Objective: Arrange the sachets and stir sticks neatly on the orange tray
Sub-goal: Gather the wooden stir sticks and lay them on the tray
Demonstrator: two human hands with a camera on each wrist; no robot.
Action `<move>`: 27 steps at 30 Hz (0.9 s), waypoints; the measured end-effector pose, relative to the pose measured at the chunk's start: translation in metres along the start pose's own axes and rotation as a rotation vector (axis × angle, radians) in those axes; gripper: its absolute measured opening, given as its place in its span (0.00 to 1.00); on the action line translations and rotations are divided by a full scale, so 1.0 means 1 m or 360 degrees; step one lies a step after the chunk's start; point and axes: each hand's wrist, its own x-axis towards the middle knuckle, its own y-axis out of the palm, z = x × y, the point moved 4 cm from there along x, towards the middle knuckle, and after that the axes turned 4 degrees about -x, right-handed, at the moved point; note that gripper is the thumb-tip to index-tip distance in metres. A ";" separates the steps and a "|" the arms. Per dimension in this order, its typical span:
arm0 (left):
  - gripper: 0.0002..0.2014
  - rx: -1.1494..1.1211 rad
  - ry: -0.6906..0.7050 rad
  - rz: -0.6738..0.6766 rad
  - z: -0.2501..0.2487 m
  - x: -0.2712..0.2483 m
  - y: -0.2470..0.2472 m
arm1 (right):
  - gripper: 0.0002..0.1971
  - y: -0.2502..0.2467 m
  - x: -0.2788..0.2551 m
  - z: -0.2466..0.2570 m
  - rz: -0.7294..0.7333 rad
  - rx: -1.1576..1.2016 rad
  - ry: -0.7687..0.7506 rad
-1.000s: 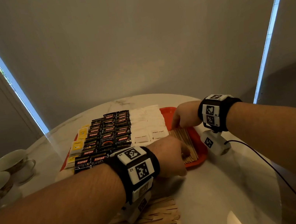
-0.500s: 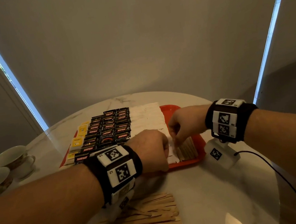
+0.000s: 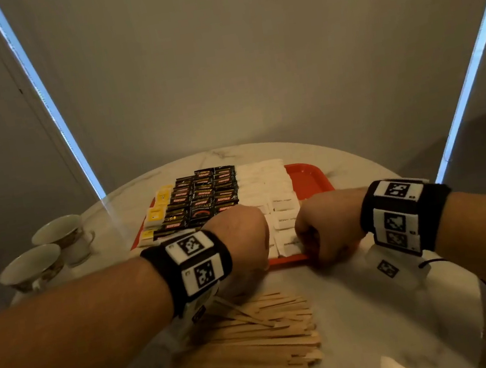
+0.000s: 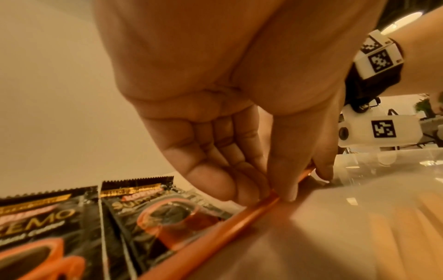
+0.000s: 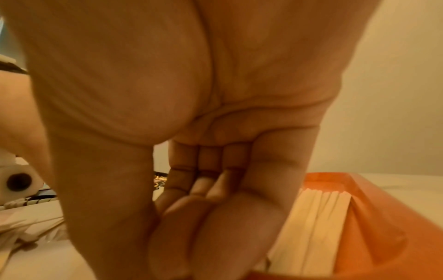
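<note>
Orange tray [image 3: 311, 179] flat on table [image 3: 366, 307]. Black [image 3: 205, 196], yellow [image 3: 157, 211], white sachets [image 3: 263, 180] in neat rows on tray; stir sticks [image 5: 318, 223] aligned flat at tray's right. Loose stir-stick pile [image 3: 246, 352] on table, just in front of tray.

Both forearms reach forward, wrists banded, hands side by side and near each other. Left hand [image 3: 241, 241]: knuckles up, fingers [image 4: 215, 181] together and bent down inside the orange tray's [image 3: 288, 260] near rim, thumb outside it, pinching the edge. Right hand [image 3: 327, 229]: same pose, fingers [image 5: 210, 223] curled over the near rim, thumb opposite.
</note>
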 end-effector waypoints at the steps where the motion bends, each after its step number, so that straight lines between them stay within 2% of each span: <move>1: 0.08 -0.0003 0.0036 -0.0016 -0.001 -0.001 -0.002 | 0.13 0.000 0.000 -0.001 -0.0003 0.0001 0.0009; 6: 0.07 -0.0062 0.0102 -0.0053 0.001 -0.005 -0.004 | 0.09 -0.004 -0.004 0.008 0.0007 -0.0085 0.0033; 8: 0.06 -0.0129 0.0089 -0.0085 0.009 -0.010 -0.008 | 0.07 -0.010 -0.011 0.025 -0.0048 -0.0080 -0.0036; 9: 0.06 -0.0180 0.0071 -0.0123 0.015 -0.016 -0.011 | 0.10 -0.013 -0.015 0.037 -0.0074 -0.0040 -0.0102; 11: 0.05 -0.0263 0.0023 -0.0185 0.031 -0.032 -0.018 | 0.22 -0.016 -0.024 0.067 -0.0050 0.0074 -0.0265; 13: 0.05 -0.0296 -0.0031 -0.0168 0.051 -0.054 -0.021 | 0.41 -0.011 -0.029 0.097 0.0045 0.0061 -0.0405; 15: 0.02 -0.0284 -0.0122 -0.0048 0.071 -0.080 -0.017 | 0.58 -0.001 -0.028 0.120 0.0088 -0.0083 -0.0460; 16: 0.02 -0.0258 -0.0165 0.0037 0.080 -0.093 -0.014 | 0.63 0.003 -0.025 0.128 0.0077 -0.0158 -0.0463; 17: 0.11 -0.0222 -0.0207 0.0137 0.088 -0.106 -0.008 | 0.65 0.006 -0.020 0.135 0.0064 -0.0195 -0.0457; 20: 0.43 -0.0180 -0.0290 0.0382 0.101 -0.141 0.008 | 0.61 0.005 -0.008 0.149 0.0076 -0.0155 -0.0465; 21: 0.49 -0.0190 -0.0272 0.0407 0.103 -0.148 0.012 | 0.57 0.003 -0.005 0.152 0.0080 -0.0149 -0.0471; 27: 0.51 -0.0210 -0.0289 0.0289 0.102 -0.153 0.025 | 0.39 -0.002 0.007 0.158 0.0070 0.0004 -0.0464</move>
